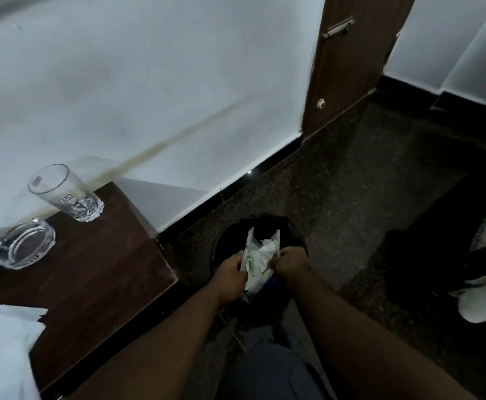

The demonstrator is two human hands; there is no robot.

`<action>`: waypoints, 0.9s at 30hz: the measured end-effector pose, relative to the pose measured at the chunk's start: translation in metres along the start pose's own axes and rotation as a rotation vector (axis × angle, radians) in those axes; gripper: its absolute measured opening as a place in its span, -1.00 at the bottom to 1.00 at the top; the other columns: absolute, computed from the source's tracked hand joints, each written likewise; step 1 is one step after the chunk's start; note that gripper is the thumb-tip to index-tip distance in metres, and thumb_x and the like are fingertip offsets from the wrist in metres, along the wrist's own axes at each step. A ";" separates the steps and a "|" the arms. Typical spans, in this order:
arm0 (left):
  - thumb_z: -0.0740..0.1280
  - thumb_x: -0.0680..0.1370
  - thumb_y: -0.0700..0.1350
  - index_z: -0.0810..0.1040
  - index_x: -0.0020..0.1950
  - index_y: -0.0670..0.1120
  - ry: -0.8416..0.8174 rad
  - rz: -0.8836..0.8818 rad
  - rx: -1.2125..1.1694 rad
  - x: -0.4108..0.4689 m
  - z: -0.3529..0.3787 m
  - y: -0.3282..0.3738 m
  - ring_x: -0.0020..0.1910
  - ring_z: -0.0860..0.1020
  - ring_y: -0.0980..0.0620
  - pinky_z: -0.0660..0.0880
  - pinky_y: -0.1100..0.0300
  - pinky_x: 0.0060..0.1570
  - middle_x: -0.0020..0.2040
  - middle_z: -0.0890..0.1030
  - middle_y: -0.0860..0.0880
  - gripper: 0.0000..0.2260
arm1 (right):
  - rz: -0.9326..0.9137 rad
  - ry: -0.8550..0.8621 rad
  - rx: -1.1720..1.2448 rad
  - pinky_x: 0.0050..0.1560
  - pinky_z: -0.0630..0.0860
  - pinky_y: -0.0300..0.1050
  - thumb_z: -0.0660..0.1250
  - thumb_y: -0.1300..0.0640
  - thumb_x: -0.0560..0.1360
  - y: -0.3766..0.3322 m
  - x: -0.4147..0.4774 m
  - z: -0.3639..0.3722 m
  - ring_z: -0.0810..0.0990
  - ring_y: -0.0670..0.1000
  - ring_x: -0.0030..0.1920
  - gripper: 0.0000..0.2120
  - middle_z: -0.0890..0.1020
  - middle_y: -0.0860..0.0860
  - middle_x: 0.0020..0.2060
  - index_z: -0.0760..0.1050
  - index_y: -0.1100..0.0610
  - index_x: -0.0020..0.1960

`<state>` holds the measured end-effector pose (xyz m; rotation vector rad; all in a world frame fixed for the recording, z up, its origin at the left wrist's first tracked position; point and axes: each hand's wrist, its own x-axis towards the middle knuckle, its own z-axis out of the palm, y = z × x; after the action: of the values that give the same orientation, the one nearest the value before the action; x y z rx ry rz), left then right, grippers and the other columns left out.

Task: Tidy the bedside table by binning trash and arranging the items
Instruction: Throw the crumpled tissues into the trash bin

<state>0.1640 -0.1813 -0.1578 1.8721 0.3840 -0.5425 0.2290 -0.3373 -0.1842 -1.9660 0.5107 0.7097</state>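
Observation:
A crumpled white and green plastic wrapper (260, 259) is held over a black bin (267, 226) that stands on the floor beside the table. My left hand (231, 274) grips the wrapper's left side and my right hand (292, 262) pinches its right side. The dark wooden bedside table (91, 269) sits to the left. On it stand a tall clear drinking glass (65, 194) near the wall and a clear glass ashtray (23, 243) at the left edge.
White bedding or paper (5, 342) overlaps the table's front left corner. A brown door (351, 62) stands at the far right of the white wall. The floor (365, 197) is dark speckled stone. A white shoe (484, 298) lies at the right edge.

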 end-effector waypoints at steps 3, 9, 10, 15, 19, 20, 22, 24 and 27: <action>0.14 0.63 -0.43 0.52 0.44 -0.18 -0.008 -0.036 0.004 0.009 0.000 -0.005 0.31 0.59 -0.17 0.52 -0.16 0.37 0.32 0.63 -0.19 -0.58 | -0.077 0.051 -0.196 0.14 0.61 0.06 0.41 0.14 0.56 -0.001 0.007 0.006 0.66 0.20 0.11 -0.73 0.69 0.24 0.09 0.66 0.32 0.13; 0.11 0.72 -0.28 0.29 0.58 -0.28 0.046 -0.152 0.180 0.021 -0.006 -0.007 0.47 0.44 -0.23 0.38 -0.07 0.49 0.50 0.45 -0.27 -0.59 | -0.088 0.113 -0.228 0.12 0.60 0.07 0.49 -0.02 0.50 -0.002 0.017 0.014 0.62 0.25 0.17 -0.56 0.65 0.23 0.16 0.57 0.27 0.22; 0.12 0.71 -0.28 0.19 0.62 -0.29 0.064 -0.165 0.240 0.021 -0.008 -0.005 0.51 0.40 -0.23 0.35 -0.03 0.50 0.55 0.39 -0.27 -0.54 | -0.090 0.131 -0.244 0.14 0.57 0.05 0.49 -0.05 0.49 -0.002 0.016 0.015 0.60 0.25 0.21 -0.51 0.63 0.23 0.19 0.54 0.27 0.25; 0.29 0.68 -0.16 0.04 0.67 -0.25 0.072 -0.153 0.489 0.014 -0.016 0.009 0.53 0.38 -0.23 0.35 -0.01 0.47 0.59 0.33 -0.27 -0.35 | -0.130 0.169 -0.319 0.11 0.51 -0.01 0.47 -0.11 0.49 -0.001 0.010 0.014 0.58 0.23 0.23 -0.48 0.60 0.18 0.22 0.50 0.21 0.30; 0.27 0.68 -0.11 0.22 0.60 -0.25 0.069 -0.123 0.510 -0.003 -0.021 0.017 0.47 0.45 -0.23 0.38 0.03 0.41 0.52 0.43 -0.25 -0.47 | -0.184 0.180 -0.339 -0.07 0.52 -0.04 0.47 -0.03 0.49 -0.009 -0.009 0.011 0.62 0.16 -0.01 -0.77 0.61 0.10 -0.11 0.53 0.11 -0.09; 0.26 0.68 -0.12 0.24 0.58 -0.25 0.071 -0.112 0.502 -0.009 -0.022 0.019 0.46 0.46 -0.22 0.39 0.04 0.40 0.51 0.44 -0.25 -0.49 | -0.198 0.178 -0.355 -0.11 0.51 -0.06 0.47 -0.02 0.49 -0.012 -0.016 0.011 0.63 0.15 -0.05 -0.75 0.58 0.07 -0.18 0.48 0.07 -0.20; 0.30 0.67 -0.11 0.19 0.62 -0.25 0.063 -0.078 0.487 -0.021 -0.024 0.022 0.48 0.44 -0.20 0.38 0.05 0.43 0.54 0.41 -0.24 -0.43 | -0.233 0.169 -0.354 -0.14 0.45 -0.12 0.49 -0.02 0.47 -0.020 -0.029 0.012 0.64 0.14 -0.03 -0.77 0.60 0.04 -0.19 0.49 0.04 -0.23; 0.35 0.65 -0.12 0.08 0.68 -0.17 0.067 -0.033 0.475 -0.035 -0.028 0.026 0.56 0.34 -0.16 0.29 0.11 0.51 0.62 0.30 -0.19 -0.32 | -0.283 0.158 -0.331 -0.07 0.44 -0.14 0.50 -0.04 0.46 -0.030 -0.045 0.015 0.64 0.13 0.06 -0.77 0.66 0.07 -0.04 0.59 0.08 -0.02; 0.34 0.64 -0.23 0.02 0.70 -0.12 0.107 0.001 0.409 -0.057 -0.033 0.036 0.64 0.21 -0.10 0.18 0.22 0.50 0.69 0.15 -0.12 -0.28 | -0.389 0.172 -0.285 0.00 0.55 -0.04 0.49 -0.11 0.46 -0.044 -0.070 0.023 0.63 0.12 0.03 -0.70 0.65 0.03 -0.07 0.57 0.06 0.04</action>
<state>0.1402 -0.1635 -0.0887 2.3015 0.3610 -0.5517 0.1976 -0.2929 -0.1184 -2.3181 0.1194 0.3839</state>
